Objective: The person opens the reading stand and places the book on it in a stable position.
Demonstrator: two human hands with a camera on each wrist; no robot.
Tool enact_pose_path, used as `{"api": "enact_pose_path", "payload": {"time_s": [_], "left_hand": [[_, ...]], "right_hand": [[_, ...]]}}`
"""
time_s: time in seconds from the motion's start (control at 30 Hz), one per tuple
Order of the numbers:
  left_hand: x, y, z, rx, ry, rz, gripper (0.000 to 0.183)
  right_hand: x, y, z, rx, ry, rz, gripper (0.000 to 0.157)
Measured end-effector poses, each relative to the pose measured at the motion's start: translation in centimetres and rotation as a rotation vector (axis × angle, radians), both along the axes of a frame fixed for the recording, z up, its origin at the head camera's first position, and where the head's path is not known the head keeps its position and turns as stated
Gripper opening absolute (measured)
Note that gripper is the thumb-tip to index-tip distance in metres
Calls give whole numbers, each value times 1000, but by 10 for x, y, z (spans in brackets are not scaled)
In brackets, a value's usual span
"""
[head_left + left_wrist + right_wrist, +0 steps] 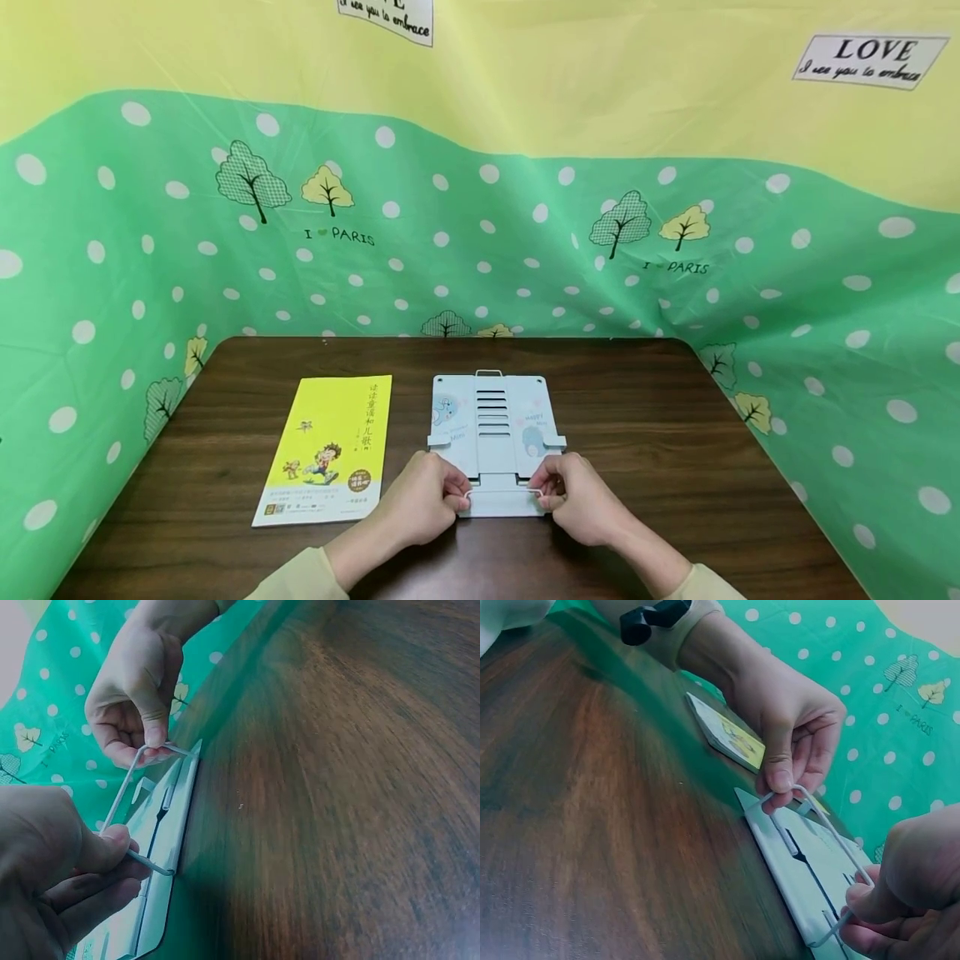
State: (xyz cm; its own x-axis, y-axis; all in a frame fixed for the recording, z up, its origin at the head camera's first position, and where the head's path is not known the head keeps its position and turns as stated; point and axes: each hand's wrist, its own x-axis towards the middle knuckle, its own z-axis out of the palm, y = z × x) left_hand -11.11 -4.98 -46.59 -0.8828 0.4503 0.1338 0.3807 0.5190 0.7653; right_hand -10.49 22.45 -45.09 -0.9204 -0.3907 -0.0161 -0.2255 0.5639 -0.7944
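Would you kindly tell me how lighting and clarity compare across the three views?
Head: brightly lit, the pale stand fairly crisp; left wrist: dimmer, hazy, with a cool cast; right wrist: similarly hazy, a greenish band crossing the tabletop.

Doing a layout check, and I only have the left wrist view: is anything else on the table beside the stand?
Observer: Yes, a yellow book lies flat on the table, to the person's left of the stand and apart from it.
Operator: What's at the stand's far edge?
Observer: A small wire loop sticks out past the middle of that edge.
Operator: Is the panel solid?
Observer: No, a column of slots runs down its middle.
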Motion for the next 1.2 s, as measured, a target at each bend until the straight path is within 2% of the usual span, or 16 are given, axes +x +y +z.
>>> {"api": "enact_pose_path", "payload": {"time_s": [0.2, 0.4, 0.5, 0.63, 0.97, 1.2], "left_hand": [[0, -3, 2, 17, -14, -17, 16], [-3, -10, 3, 79, -102, -43, 7], [-9, -15, 5, 105, -127, -26, 8], [-22, -25, 11, 152, -167, 18, 11], [-58, -47, 19, 311, -313, 168, 21], [-84, -57, 16, 357, -385, 228, 24]], "right_hand": [[-5, 8, 2, -51, -23, 65, 16], [-11, 15, 5, -44, -50, 118, 9], [-15, 20, 10, -65, -107, 144, 6], [-24, 28, 18, -105, -180, 151, 12], [-58, 49, 28, -211, -281, 31, 30], [-86, 57, 29, -187, -294, -57, 33]]}}
